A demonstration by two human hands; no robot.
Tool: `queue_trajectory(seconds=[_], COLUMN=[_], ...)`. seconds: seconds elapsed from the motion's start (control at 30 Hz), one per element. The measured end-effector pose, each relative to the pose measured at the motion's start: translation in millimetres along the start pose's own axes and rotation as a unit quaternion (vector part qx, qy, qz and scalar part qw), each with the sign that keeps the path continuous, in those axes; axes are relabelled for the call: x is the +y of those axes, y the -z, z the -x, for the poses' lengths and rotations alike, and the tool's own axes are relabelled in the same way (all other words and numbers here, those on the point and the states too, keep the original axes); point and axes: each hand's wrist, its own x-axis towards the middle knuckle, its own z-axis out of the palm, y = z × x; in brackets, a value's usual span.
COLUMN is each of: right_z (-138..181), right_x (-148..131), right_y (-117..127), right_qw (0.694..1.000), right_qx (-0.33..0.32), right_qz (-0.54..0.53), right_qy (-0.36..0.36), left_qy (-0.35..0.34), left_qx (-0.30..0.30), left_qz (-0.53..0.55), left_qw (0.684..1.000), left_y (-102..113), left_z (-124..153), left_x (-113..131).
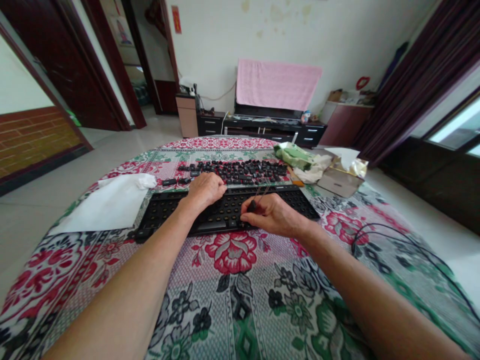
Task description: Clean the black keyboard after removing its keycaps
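A black keyboard (230,207) lies across the patterned tablecloth, its keycaps off and rows of bare key positions showing. My right hand (279,215) is closed over its right half, gripping a keycap puller whose thin wires point upward; a small black piece shows between thumb and fingers. Over the keyboard's back edge, left of centre, my left hand (205,191) is curled with fingertips pressed together; what they hold, if anything, is hidden. Just behind the keyboard spreads a pile of loose black keycaps (243,171).
White paper (107,205) with a crumpled tissue (145,181) lies at left. A green package (294,156), a tissue box (339,179) and an orange-brown strip (295,177) sit at back right. A black cable (397,232) loops on the right. Beyond stands a TV under a pink towel (277,84).
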Motion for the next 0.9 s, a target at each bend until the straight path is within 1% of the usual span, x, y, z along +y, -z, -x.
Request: queue_trajectory(seconds=[0.07, 0.13, 0.23, 0.33, 0.47, 0.57, 0.6, 0.63, 0.67, 0.77, 0.8, 0.83, 0.9], right_z=[2, 3, 3, 1, -2, -3, -4, -4, -5, -6, -7, -7, -7], right_x=[-5, -7, -1, 10, 22, 26, 27, 28, 29, 28, 28, 27, 25], right_y=[-3, -5, -6, -5, -5, -7, -8, -9, -10, -12, -13, -13, -12], right_qw=[0.999, 0.998, 0.997, 0.982, 0.957, 0.95, 0.947, 0.945, 0.943, 0.937, 0.936, 0.936, 0.937], right_qx=[0.009, 0.029, 0.057, 0.091, 0.122, 0.141, 0.151, 0.162, 0.172, 0.196, 0.201, 0.205, 0.204], right_qz=[0.035, 0.039, -0.034, -0.136, -0.228, -0.242, -0.243, -0.244, -0.243, -0.238, -0.235, -0.233, -0.227], right_qy=[0.029, 0.029, -0.039, -0.099, -0.131, -0.14, -0.142, -0.144, -0.148, -0.162, -0.166, -0.169, -0.172], left_qy=[-0.004, -0.004, 0.001, 0.011, 0.008, -0.02, -0.038, -0.062, -0.09, -0.154, -0.162, -0.165, -0.171], left_qx=[-0.001, -0.003, -0.008, -0.003, 0.008, 0.021, 0.015, -0.006, -0.039, -0.155, -0.175, -0.18, -0.173], left_qz=[-0.003, -0.005, -0.005, 0.002, 0.015, 0.059, 0.085, 0.114, 0.145, 0.205, 0.208, 0.206, 0.195], left_qw=[1.0, 1.0, 1.0, 1.0, 1.0, 0.998, 0.996, 0.991, 0.985, 0.954, 0.949, 0.948, 0.95], left_y=[0, 1, 2, 4, 7, 11, 13, 15, 17, 18, 17, 16, 14], left_z=[0, -1, 0, 1, 1, 1, 2, 3, 5, 10, 11, 12, 13], left_x=[-1, -1, 0, 2, 0, -2, -2, -1, 0, 9, 12, 15, 19])
